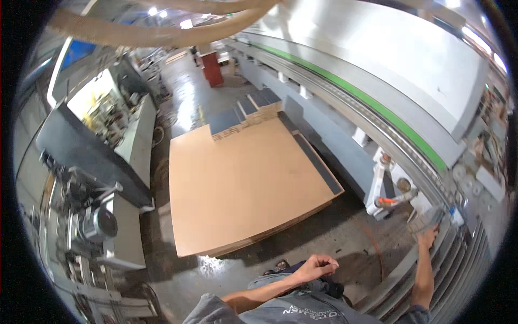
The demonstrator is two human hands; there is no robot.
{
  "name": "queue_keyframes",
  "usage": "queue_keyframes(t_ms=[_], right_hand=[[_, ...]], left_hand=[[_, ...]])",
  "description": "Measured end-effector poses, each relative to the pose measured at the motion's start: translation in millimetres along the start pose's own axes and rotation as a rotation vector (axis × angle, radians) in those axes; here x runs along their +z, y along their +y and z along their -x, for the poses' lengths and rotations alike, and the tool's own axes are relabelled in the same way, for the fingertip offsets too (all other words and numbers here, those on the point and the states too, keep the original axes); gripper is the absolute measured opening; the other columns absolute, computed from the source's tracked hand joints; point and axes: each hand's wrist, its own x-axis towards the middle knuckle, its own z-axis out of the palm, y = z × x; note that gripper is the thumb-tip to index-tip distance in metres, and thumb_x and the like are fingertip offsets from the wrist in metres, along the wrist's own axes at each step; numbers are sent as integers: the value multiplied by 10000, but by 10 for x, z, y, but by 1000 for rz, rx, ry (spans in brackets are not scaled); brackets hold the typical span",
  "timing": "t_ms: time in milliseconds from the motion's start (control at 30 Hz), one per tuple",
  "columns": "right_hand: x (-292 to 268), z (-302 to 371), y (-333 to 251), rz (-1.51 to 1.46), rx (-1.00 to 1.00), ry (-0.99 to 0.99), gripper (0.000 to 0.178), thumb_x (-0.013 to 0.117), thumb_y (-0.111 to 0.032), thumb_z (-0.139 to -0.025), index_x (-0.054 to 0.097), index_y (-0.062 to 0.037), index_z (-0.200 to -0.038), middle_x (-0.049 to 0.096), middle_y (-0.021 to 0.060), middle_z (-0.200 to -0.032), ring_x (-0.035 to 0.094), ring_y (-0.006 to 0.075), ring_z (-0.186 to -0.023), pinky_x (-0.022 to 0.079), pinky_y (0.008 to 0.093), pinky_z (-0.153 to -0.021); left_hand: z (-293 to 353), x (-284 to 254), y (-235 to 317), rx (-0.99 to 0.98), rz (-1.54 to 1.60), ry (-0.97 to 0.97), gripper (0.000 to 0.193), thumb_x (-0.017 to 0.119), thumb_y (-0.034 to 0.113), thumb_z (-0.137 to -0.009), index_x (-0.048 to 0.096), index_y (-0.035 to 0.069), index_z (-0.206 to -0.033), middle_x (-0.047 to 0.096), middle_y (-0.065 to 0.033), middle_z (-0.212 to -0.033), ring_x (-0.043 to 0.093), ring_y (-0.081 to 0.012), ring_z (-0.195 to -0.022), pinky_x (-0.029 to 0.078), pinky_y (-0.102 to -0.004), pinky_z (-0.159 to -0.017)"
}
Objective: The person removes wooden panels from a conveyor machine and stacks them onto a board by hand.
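Note:
My right hand (pixel 428 237) reaches out to the right and grips the near edge of a small stack of grey panels (pixel 424 220) at the machine's end. Its fingers are partly hidden against the panels. In front of my body, my left hand (pixel 317 268) is loosely curled, and nothing shows in it. Ahead of me lies a pallet-sized pile of large tan boards (pixel 243 189). Short dark-faced panels (pixel 227 121) are stacked at its far edge, and one long dark strip (pixel 318 164) lies along its right side.
A long machine with a green stripe (pixel 350 81) runs along the right. Grey ribbed rails (pixel 431 281) stand beside my right arm. On the left is a machine with a motor (pixel 100 224). A thick tan hose (pixel 162 35) hangs overhead, and a red cabinet (pixel 212 69) stands far off.

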Motion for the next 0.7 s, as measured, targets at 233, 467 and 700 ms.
queue_keyframes(t_ms=[233,467,700], right_hand=[[201,-136,144,-10,-137,103,979,727,-175,-778,92,-61,-1515,382,274,-1336,527,452,-1136,497,497,-916],[293,-281,205,76,-33,43,916,627,-48,-761,102,-49,-1511,385,298,-1300,560,447,-1077,510,467,-885],[353,-303,245,-2,-43,76,956,676,-117,-745,108,-53,-1511,382,319,-1296,563,446,-1072,499,478,-896]], left_hand=[[6,-21,-35,19,3,15,187,621,175,-953,666,-2,-993,652,-8,-827,589,-86,-793,483,-263,-713],[31,-17,44,42,-27,14,215,611,208,-955,666,4,-993,651,-13,-828,586,-95,-786,475,-278,-727],[26,5,80,42,-40,19,222,621,211,-949,665,-1,-1000,653,-15,-804,582,-85,-749,477,-267,-696]])
